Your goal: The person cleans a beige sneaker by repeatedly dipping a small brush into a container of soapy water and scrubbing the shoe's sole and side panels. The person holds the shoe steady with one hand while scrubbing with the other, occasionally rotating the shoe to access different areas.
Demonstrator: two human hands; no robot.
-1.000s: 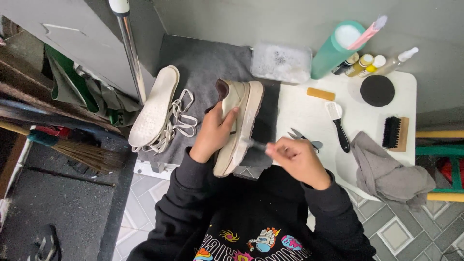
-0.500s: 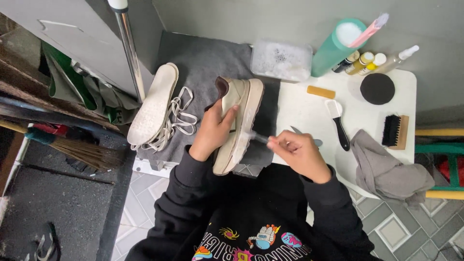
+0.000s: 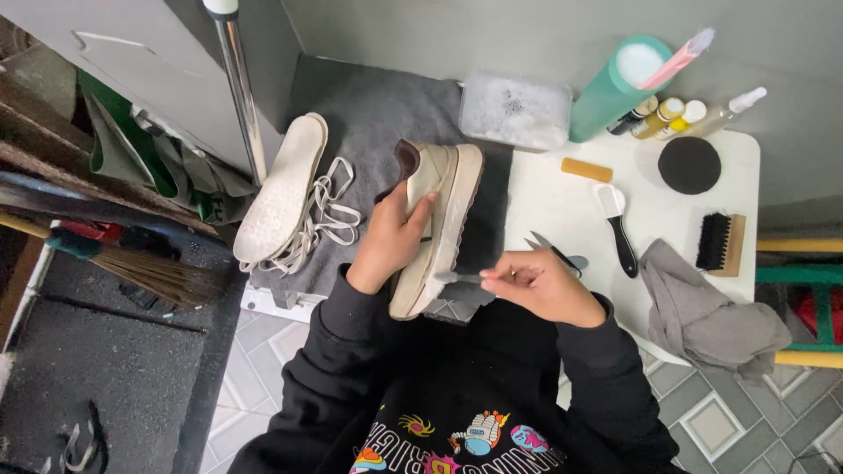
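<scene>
My left hand (image 3: 395,237) grips a cream sneaker (image 3: 443,211) by its side, holding it on its edge over a dark grey mat (image 3: 378,114). My right hand (image 3: 540,285) pinches a thin grey tool (image 3: 457,277) whose tip touches the sneaker's sole near the lower end. A white insole (image 3: 281,189) and loose white laces (image 3: 320,219) lie on the mat to the left of the shoe.
A white table (image 3: 562,206) to the right holds scissors (image 3: 558,254), a white brush with a black handle (image 3: 615,224), a wooden brush (image 3: 720,243), a grey cloth (image 3: 711,312), a black round pad (image 3: 689,164), small bottles (image 3: 667,114), a teal cylinder (image 3: 615,88) and a tub of foamy water (image 3: 514,110). A broom (image 3: 132,268) lies at left.
My right hand moved left with the thin tool until its tip reached the sneaker's sole. My left hand stayed on the shoe.
</scene>
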